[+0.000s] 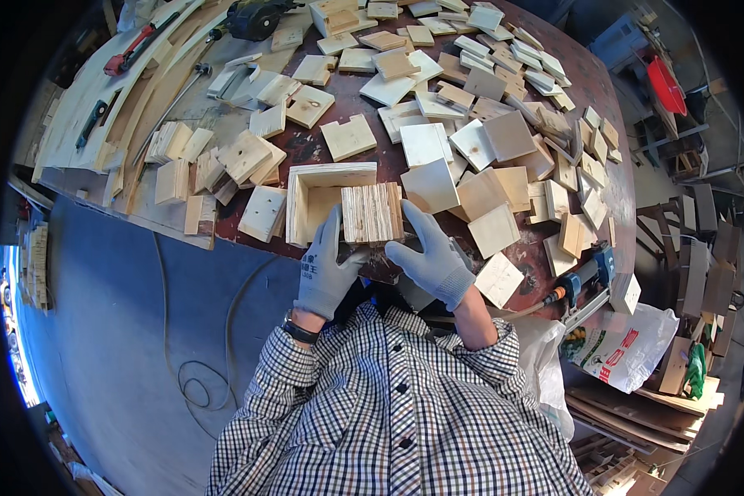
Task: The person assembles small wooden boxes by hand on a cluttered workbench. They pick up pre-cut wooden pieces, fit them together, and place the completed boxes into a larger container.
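A stack of small plywood pieces (372,212) stands on edge at the table's near side, its layered edges facing up. My left hand (326,271), in a grey glove, presses its fingers against the stack's left side. On the right side, my right hand (434,260), gloved alike, holds the stack with its index finger along the end and its thumb at the near edge. An open wooden box frame (296,198) sits just left of and behind the stack, which covers part of it. The undersides of the fingers are hidden.
Many loose wood blocks (504,136) cover the dark red table. A blue nail gun (591,277) lies at the right edge. Far left are long boards with a red tool (132,54). A white sack (628,347) hangs at lower right; a hose (194,388) trails on the floor.
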